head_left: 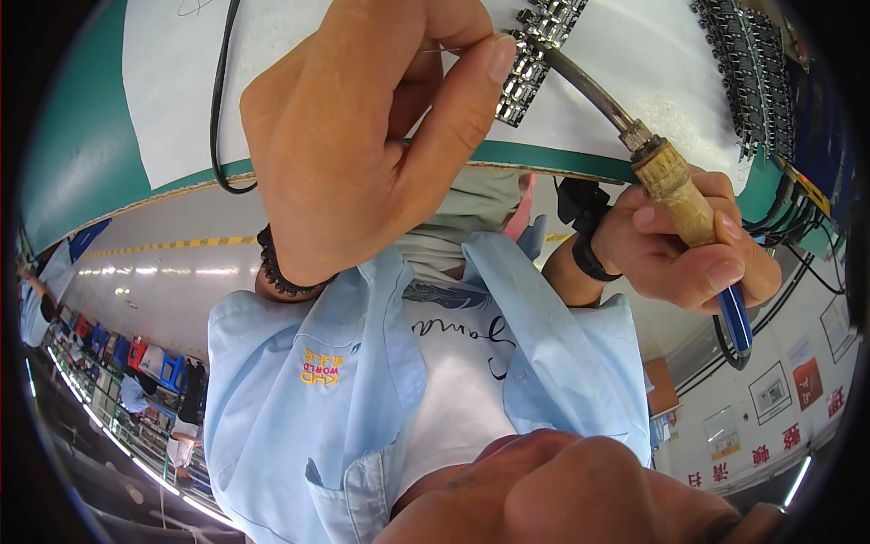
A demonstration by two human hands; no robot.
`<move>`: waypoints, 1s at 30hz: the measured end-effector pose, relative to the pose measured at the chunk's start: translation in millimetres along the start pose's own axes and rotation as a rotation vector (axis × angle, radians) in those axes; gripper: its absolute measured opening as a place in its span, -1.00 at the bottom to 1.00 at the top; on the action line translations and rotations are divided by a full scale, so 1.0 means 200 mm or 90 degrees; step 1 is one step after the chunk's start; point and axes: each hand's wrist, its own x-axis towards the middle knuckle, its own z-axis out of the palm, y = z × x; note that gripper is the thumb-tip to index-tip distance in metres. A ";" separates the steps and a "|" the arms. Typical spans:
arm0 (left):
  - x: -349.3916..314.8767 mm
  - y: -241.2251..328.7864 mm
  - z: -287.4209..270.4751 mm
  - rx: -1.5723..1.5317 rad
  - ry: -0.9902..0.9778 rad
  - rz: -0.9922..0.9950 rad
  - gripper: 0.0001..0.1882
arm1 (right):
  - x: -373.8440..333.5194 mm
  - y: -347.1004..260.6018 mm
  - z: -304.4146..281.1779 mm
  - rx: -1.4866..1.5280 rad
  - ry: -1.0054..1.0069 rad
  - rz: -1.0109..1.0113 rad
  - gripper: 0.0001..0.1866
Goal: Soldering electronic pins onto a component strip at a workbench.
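Observation:
My left hand (362, 136) is closed in a pinch, thumb against forefinger, on a thin solder wire (441, 49). The fingertips are beside a strip of small shiny metal parts (521, 89) lying on white paper (186, 100). In my right hand (693, 249) is a soldering iron (675, 177) with a worn tan grip and a blue handle end. Its long metal shaft slants up and left, the tip end over the strip. Whether the tip touches a part is too small to tell.
Several dark strips of similar parts (752, 86) lie at the right of the green-topped bench (82, 163). A black cable (220, 100) runs over the paper and hangs past the near edge. More cables (797, 218) bunch at the right edge. Other people (181, 440) are far off, lower left.

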 end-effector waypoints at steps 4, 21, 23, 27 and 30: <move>0.00 0.00 0.00 0.018 -0.005 -0.001 -0.87 | 0.01 0.00 0.01 -0.025 -0.007 -0.009 -0.62; 0.02 0.10 0.00 0.057 -0.020 -0.080 -0.88 | -0.03 0.07 -0.08 0.190 -0.018 -0.004 -0.68; 0.02 0.10 0.00 0.081 -0.019 -0.100 -0.88 | -0.02 0.07 -0.08 0.197 -0.020 -0.004 -0.68; 0.00 0.01 -0.01 0.031 -0.022 -0.031 -0.88 | -0.01 0.08 -0.08 0.190 -0.024 -0.013 -0.67; 0.00 0.00 -0.01 0.033 -0.026 -0.027 -0.88 | -0.01 0.09 -0.09 0.156 -0.022 -0.032 -0.67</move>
